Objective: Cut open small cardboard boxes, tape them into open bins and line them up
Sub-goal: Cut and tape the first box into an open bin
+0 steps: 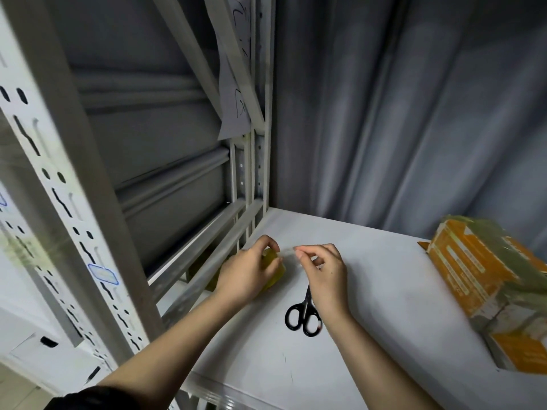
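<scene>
Single head cam, wide-angle, looks fwd and down, close over white shelf point(370, 291).

Shelf point(370, 291) mid open; boxes point(488, 279) rt.

left arm: bare from wrist to above the elbow
left sleeve point(88, 398): black, short, its hem showing at the upper arm, at the bottom edge of view
left hand point(245, 273): bare, no ring or glove
right arm: bare along all that shows, no sleeve in view
right hand point(325, 276): bare, short plain nails, no ring or watch
</scene>
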